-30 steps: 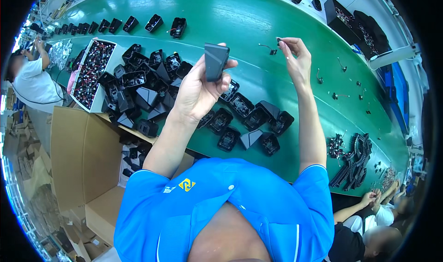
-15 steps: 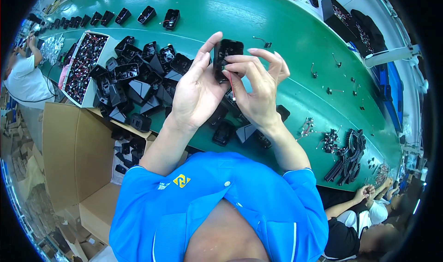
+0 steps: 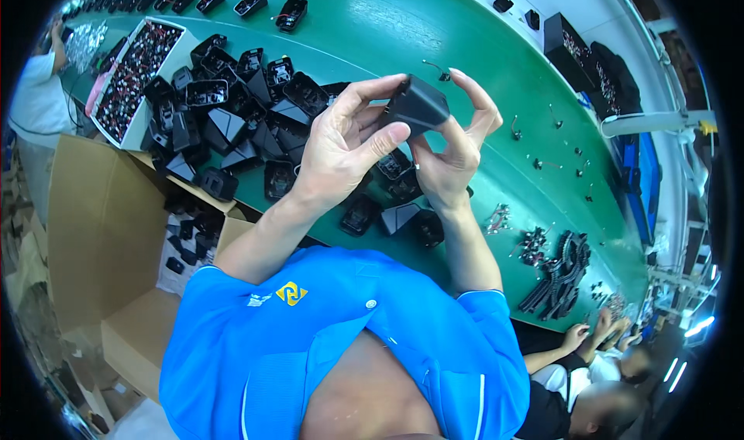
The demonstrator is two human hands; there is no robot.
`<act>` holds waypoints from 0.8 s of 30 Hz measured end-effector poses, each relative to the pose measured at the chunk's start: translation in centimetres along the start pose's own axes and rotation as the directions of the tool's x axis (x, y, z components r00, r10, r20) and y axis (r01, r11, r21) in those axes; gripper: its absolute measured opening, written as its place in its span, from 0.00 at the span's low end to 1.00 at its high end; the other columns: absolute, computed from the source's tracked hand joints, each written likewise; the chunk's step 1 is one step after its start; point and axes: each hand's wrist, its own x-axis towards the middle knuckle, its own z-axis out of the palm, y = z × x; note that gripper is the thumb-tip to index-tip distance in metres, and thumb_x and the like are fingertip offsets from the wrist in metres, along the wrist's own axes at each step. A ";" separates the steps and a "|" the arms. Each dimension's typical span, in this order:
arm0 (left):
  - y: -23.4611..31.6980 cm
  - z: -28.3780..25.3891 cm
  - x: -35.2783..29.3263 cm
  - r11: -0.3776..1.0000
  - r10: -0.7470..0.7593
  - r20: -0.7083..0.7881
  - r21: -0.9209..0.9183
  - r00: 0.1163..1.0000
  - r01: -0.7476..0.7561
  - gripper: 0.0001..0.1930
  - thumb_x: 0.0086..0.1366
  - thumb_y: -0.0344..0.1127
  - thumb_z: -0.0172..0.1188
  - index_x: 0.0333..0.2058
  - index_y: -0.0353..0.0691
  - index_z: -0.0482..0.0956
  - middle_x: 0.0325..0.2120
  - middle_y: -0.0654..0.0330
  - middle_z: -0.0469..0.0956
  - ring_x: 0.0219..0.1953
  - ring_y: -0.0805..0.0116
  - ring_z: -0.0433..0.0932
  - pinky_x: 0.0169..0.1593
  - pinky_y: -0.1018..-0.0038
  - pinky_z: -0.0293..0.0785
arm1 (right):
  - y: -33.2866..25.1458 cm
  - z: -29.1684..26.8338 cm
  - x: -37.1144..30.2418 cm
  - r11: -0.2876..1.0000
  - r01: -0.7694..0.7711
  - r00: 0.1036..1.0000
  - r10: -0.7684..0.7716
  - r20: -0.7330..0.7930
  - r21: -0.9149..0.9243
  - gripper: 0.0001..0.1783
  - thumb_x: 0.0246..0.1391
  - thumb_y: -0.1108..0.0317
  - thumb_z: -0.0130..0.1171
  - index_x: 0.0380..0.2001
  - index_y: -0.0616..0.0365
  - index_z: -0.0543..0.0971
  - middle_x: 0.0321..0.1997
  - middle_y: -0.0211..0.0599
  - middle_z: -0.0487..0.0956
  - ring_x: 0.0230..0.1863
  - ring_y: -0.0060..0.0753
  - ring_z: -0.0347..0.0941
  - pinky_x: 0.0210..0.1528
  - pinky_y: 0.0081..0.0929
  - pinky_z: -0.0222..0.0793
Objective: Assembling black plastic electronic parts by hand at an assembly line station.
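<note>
A black plastic housing (image 3: 421, 103) with a wedge-like outer shape is held above the green bench, its smooth outside turned up and its open side hidden. My left hand (image 3: 349, 138) grips it from the left, thumb along the near edge and fingers at the far side. Against its right underside lie fingers of my right hand (image 3: 457, 149), with the index finger lifted off. Below the housing by the right thumb shows a small white connector (image 3: 417, 166); the wire's course is mostly hidden. Left of my hands, many similar housings (image 3: 207, 93) lie heaped.
A white box (image 3: 172, 64) of small wired parts stands by the heap, above an open cardboard box (image 3: 85, 231). More housings (image 3: 250, 2) line the far edge. Black chain-like strips (image 3: 564, 277) and wired parts (image 3: 535, 246) lie right. Co-workers sit at both ends.
The housing has been turned over, from its open side showing to its outside showing. My left fingers have closed round it. The red wire that hung down is now mostly hidden.
</note>
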 end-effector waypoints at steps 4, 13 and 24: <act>0.6 -0.3 -0.2 0.995 -0.009 0.091 -0.094 0.996 0.017 0.28 0.66 0.22 0.62 0.63 0.34 0.65 0.52 0.50 0.75 0.55 0.62 0.77 0.59 0.70 0.75 | 0.8 0.6 -0.4 0.943 -0.009 0.993 0.047 -0.105 0.332 0.13 0.37 0.70 0.71 0.32 0.49 0.85 0.66 0.39 0.67 0.64 0.42 0.57 0.65 0.40 0.48; 0.1 -3.5 0.7 0.898 -0.135 -0.114 -0.433 0.984 0.073 0.20 0.71 0.30 0.58 0.59 0.32 0.70 0.50 0.50 0.76 0.50 0.65 0.79 0.57 0.73 0.76 | -0.1 3.9 2.2 0.960 -0.010 0.992 -0.027 0.127 0.279 0.15 0.42 0.64 0.71 0.37 0.49 0.84 0.66 0.42 0.67 0.63 0.44 0.57 0.65 0.42 0.48; -0.1 -15.2 6.5 0.353 0.299 -0.124 0.936 0.946 0.011 0.15 0.70 0.33 0.57 0.54 0.41 0.77 0.49 0.58 0.77 0.51 0.64 0.76 0.53 0.67 0.72 | 8.7 16.4 8.6 0.991 -0.002 0.875 0.067 0.479 -0.136 0.18 0.50 0.52 0.69 0.39 0.50 0.83 0.60 0.45 0.69 0.63 0.47 0.58 0.64 0.48 0.46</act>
